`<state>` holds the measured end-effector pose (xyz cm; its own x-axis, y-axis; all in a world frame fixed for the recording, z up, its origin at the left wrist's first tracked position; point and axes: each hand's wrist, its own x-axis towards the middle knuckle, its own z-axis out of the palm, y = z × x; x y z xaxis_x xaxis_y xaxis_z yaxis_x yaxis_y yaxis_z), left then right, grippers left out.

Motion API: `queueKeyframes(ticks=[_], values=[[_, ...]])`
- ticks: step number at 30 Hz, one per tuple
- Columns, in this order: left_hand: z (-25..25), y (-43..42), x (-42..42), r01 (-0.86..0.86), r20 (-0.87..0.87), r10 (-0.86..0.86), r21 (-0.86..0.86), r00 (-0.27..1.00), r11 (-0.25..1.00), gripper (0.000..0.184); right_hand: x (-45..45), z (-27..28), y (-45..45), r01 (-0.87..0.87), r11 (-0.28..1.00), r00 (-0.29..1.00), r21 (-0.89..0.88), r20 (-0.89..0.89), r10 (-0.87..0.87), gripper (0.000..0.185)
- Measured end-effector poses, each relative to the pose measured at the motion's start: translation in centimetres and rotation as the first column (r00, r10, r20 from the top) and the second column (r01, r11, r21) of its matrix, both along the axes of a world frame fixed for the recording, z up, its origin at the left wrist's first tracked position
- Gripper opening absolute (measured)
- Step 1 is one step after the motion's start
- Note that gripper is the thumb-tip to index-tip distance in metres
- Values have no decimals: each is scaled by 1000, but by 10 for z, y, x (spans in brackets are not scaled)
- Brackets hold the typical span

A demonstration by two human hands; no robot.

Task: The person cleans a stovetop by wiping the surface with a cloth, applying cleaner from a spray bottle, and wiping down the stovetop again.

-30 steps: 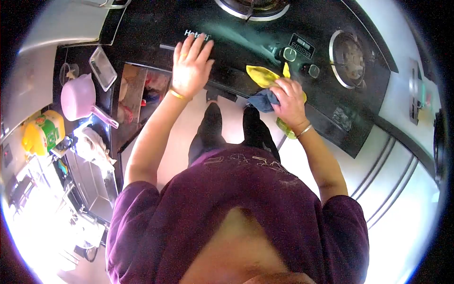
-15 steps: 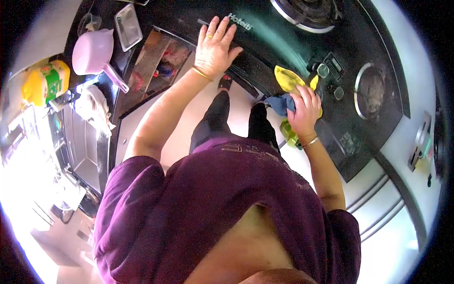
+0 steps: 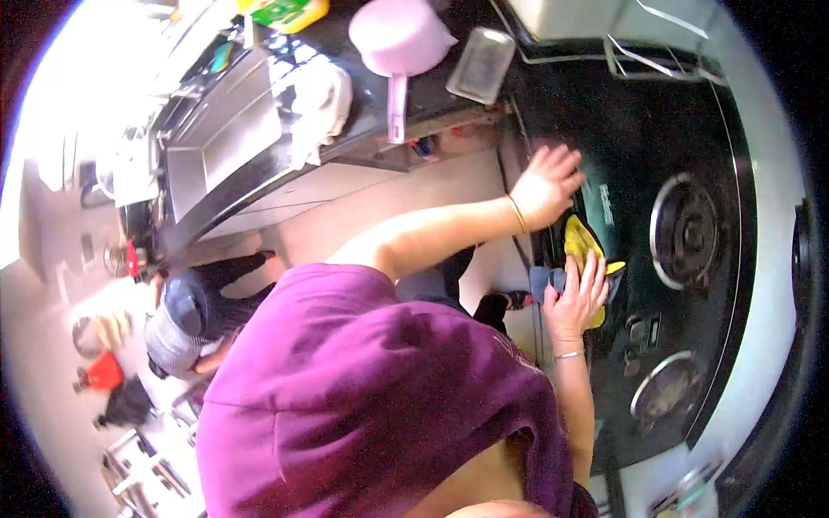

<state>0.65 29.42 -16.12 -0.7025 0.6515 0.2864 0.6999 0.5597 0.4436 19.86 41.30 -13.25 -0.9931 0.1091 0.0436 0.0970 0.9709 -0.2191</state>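
Observation:
My right hand (image 3: 577,298) presses a bunched yellow and blue cloth (image 3: 583,231) against the front part of the black stove top (image 3: 609,380), with its fingers over the cloth. My left hand (image 3: 553,183), slightly blurred, rests at or hovers over the stove's front edge; I cannot tell if it touches. Its fingers are stretched out and nothing is in them. The cloth lies just below it in the view. Two round burners, a far one (image 3: 688,231) and a near one (image 3: 667,386), sit to the right of my hands, with control knobs (image 3: 637,332) between them.
A pink long-handled dipper (image 3: 399,36) and a metal tray (image 3: 481,66) stand on the counter. Left of them are a white cloth (image 3: 324,104), a sink (image 3: 242,129) and a yellow-green container (image 3: 289,12). Another person (image 3: 177,324) is at the lower left. A wire rack (image 3: 656,59) stands behind.
My view has turned, so the stove now lies to the right and the sink area shows more. Another person has come into view. My right hand stays on the cloth; my left hand is closer to it.

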Motion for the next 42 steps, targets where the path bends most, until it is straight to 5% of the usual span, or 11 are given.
queueKeyframes(ticks=[6,11,14,21,30,32,34,36,38,40,42], values=[[9,-27,11,-15,235,-67,329,970,944,44,-63,-8,-17,-64,997,998,48,20,63,75],[21,-38,-5,58,175,-95,206,980,977,41,-146,-26,-30,47,973,996,-225,-57,-62,57],[7,-45,-18,-49,66,34,239,997,970,38,-177,-31,-30,-166,983,952,75,-247,179,38],[10,-44,-26,120,-257,-99,66,961,991,39,-172,-24,-26,-147,989,926,12,-349,142,26],[17,-16,117,449,60,-462,161,885,879,56,32,-9,0,53,997,979,-54,-196,-63,27],[24,-4,128,501,126,-530,207,838,840,47,48,9,7,134,977,991,-165,26,-131,25],[35,3,126,381,446,-399,134,801,915,43,46,8,18,208,926,977,-315,13,-214,24],[40,15,110,154,503,-336,370,796,916,39,23,41,39,364,691,931,-625,262,-253,29],[52,30,84,-16,539,-287,488,792,873,33,-8,69,51,347,640,933,-685,187,-307,38],[51,35,54,-47,437,-226,532,871,846,35,-41,68,63,40,873,871,-486,-412,-269,48],[38,30,25,59,132,-108,331,985,942,38,-58,65,61,102,971,891,-218,-414,-186,64]])
